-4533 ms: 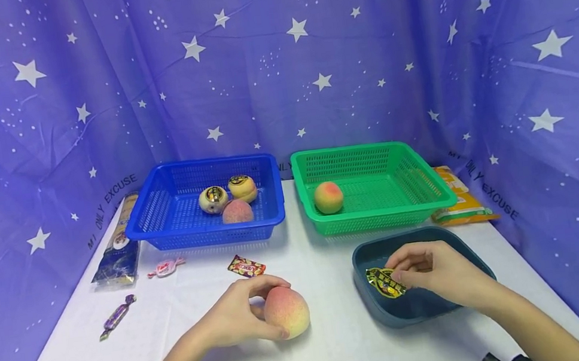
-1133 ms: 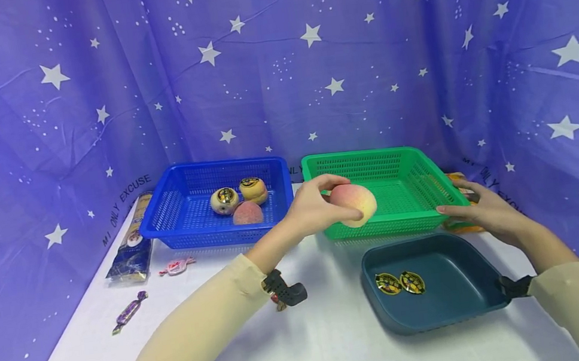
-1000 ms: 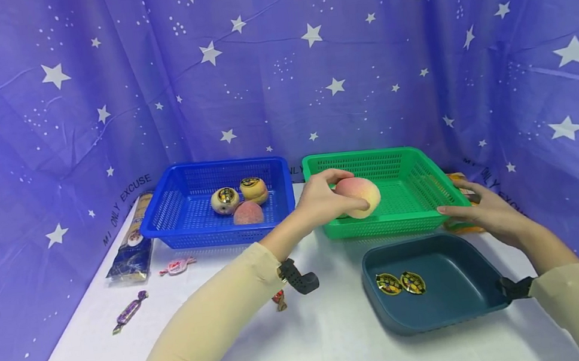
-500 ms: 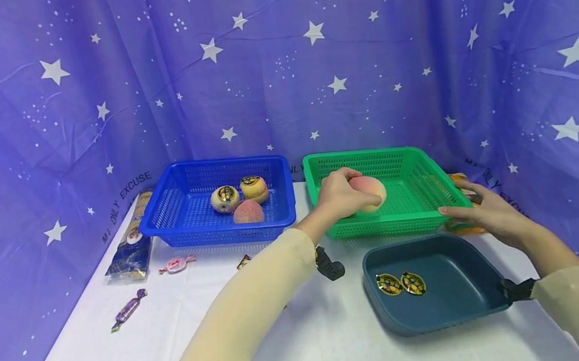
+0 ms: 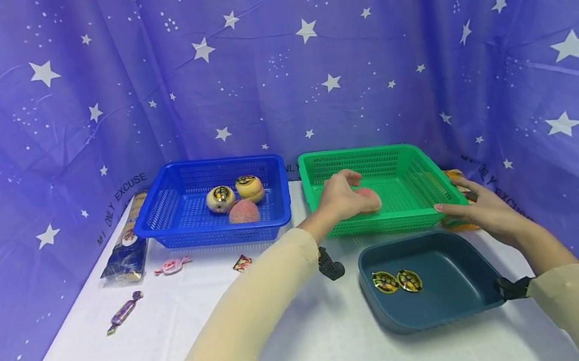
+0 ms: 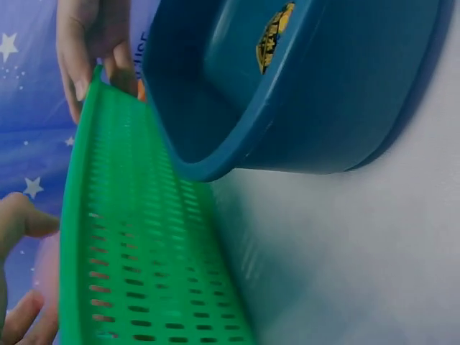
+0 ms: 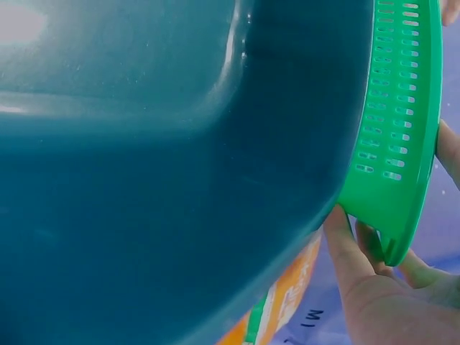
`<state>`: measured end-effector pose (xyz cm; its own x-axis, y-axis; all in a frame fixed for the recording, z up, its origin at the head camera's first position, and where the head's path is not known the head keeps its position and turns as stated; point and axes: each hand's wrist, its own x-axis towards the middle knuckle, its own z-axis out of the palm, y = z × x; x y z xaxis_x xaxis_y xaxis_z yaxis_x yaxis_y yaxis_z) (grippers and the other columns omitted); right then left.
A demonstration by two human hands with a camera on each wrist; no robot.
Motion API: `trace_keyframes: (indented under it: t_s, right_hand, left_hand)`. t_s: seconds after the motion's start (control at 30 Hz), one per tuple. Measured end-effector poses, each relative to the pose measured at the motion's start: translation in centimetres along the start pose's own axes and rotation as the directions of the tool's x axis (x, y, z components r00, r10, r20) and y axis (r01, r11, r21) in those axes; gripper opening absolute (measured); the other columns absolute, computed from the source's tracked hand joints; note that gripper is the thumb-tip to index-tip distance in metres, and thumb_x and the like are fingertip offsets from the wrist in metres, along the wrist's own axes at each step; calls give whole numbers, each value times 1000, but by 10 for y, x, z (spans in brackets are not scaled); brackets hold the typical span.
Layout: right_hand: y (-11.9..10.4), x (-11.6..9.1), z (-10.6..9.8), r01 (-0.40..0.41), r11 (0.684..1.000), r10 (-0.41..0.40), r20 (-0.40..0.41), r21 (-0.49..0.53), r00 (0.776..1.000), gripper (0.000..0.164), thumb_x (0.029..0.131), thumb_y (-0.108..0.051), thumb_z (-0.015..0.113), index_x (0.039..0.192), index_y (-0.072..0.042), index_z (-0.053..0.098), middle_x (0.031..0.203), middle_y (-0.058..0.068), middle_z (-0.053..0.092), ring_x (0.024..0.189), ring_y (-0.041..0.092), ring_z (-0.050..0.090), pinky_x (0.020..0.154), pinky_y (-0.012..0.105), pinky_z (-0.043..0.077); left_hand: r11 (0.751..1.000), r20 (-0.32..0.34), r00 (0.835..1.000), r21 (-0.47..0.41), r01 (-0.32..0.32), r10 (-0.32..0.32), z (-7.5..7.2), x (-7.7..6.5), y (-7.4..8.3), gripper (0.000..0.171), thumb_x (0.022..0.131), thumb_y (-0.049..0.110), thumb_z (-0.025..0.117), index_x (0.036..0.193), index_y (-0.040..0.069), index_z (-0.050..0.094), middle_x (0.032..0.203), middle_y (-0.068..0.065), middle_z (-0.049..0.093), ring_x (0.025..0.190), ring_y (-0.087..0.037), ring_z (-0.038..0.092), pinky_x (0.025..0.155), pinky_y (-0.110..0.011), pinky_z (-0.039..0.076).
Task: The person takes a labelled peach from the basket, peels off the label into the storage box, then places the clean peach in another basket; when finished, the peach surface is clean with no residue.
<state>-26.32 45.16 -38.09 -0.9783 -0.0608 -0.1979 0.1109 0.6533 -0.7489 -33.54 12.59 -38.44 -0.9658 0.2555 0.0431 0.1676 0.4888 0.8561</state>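
Observation:
In the head view, my left hand (image 5: 342, 195) reaches into the green basket (image 5: 371, 226), fingers spread beside a peach (image 5: 369, 199) low in it. A gap shows between the upper fingertips and the fruit; the left wrist view shows the peach (image 6: 47, 269) blurred between thumb and fingers. Another peach seen earlier at that end is hidden behind this hand. My right hand (image 5: 491, 210) grips the basket's front right corner, thumb at the front and fingers round the side. The right wrist view shows its fingers (image 7: 348, 251) around the rim.
A blue basket (image 5: 209, 236) at the left holds three peaches, two with labels. A dark teal tub (image 5: 456, 298) in front has two gold-black wrappers (image 5: 409, 281). Wrapped candies (image 5: 124, 312) and a blue packet (image 5: 127, 248) lie left; an orange packet (image 5: 460, 223) is behind my right hand.
My left hand carried the peach from the table into the green basket, lowered it and spread its fingers. My right hand left a wrapper in the tub and took hold of the basket corner.

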Motion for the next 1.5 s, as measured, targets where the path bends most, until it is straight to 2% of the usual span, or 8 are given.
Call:
trace_keyframes:
  t_s: [0.17,0.5,0.93,1.07,1.17,1.23,1.4,1.5]
  right_hand:
    - [0,0,-1,-6,1000,6,-5,-8,1000,115,109,-49,70,176,-10,-15,179,42,-6,161,71,7,119,91,26]
    - [0,1,6,15,1000,-15,-23,-7,1000,107,112,-45,65,177,-5,-10,178,42,6,153,55,40,119,72,42]
    - [-27,-17,24,129,946,-181,-152,-298,972,88,113,-45,64,172,7,24,176,43,15,158,70,19,116,90,29]
    - [-42,-25,37,147,938,-206,-162,-314,965,83,114,-45,61,172,4,26,177,41,18,153,68,33,112,86,39]
    - [-55,-34,50,183,924,-252,-172,-336,952,78,114,-42,62,172,0,30,173,40,29,111,54,67,88,64,59]
    - [-65,-41,61,215,914,-287,-171,-344,943,75,113,-40,65,171,-2,34,172,38,34,110,50,67,86,61,59]
    - [-96,-55,91,286,907,-340,-133,-310,931,73,111,-40,70,170,-11,39,175,26,38,155,56,43,114,82,44]
    - [-111,-61,111,332,905,-368,-99,-268,925,72,110,-39,71,171,-15,39,177,20,38,159,56,39,121,81,40]
  left_hand:
    - [999,-24,998,22,-49,50,-8,-2,2,57,90,41,93,141,28,71,142,8,72,137,-21,60,114,-42,53]
    - [995,69,993,9,-100,99,-14,-19,0,54,89,42,94,137,25,74,142,-1,74,132,-21,59,93,-37,61]
    - [983,136,976,35,-178,172,-39,-38,-14,61,93,44,86,147,21,68,149,2,69,140,-22,63,106,-44,61]
    - [980,114,975,43,-196,190,-54,-44,-25,58,93,46,86,145,26,68,144,-2,71,121,-18,67,94,-43,62]
    - [982,92,978,24,-189,186,-66,-52,-32,58,93,48,85,145,29,67,144,-1,71,119,-20,67,93,-45,60]
    - [984,72,982,21,-177,175,-75,-58,-36,58,94,49,84,146,31,66,151,-1,68,128,-24,65,100,-49,59]
    - [985,1,986,53,-164,164,-100,-70,-47,58,97,49,82,149,28,65,168,-3,55,157,-32,50,125,-62,47]
    - [986,-43,986,50,-159,161,-115,-72,-56,58,97,48,82,148,26,65,170,-1,54,163,-32,44,130,-64,41]
